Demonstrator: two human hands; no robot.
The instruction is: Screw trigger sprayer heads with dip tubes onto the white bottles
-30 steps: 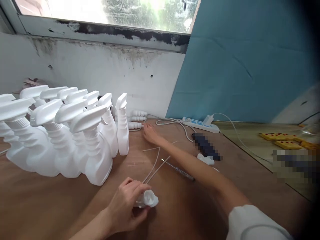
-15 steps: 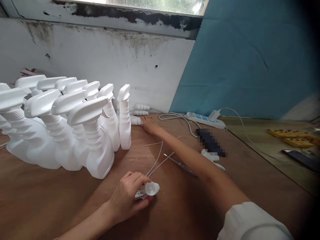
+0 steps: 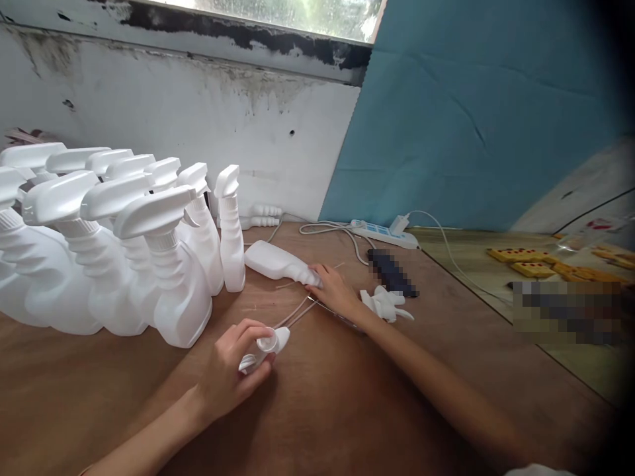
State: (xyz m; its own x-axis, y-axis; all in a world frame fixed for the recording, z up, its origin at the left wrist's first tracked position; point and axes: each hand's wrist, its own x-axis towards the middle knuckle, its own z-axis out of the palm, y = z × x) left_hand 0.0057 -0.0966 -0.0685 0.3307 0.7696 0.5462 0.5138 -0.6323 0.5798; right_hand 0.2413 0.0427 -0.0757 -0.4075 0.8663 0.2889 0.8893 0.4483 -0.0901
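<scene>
Bottle [image 3: 275, 261]: on its side on table [image 3: 317, 403], base toward standing row of capped bottles [image 3: 183, 297]; drawn out from wall side since half a second ago. Right hand [image 3: 335, 287]: fingers closed about bottle neck. Left hand [image 3: 233, 363]: half curled, gripping spray head [image 3: 281, 338], socket up. Consequence: bottle and head now both in hand. Thin tubes [image 3: 297, 311] just beyond left hand. Bottle mouth hidden by right fingers; slim tool [image 3: 347, 322] partly covered by right forearm; dark object [image 3: 391, 271] pixelated, unidentifiable; right sleeve cut off.
</scene>
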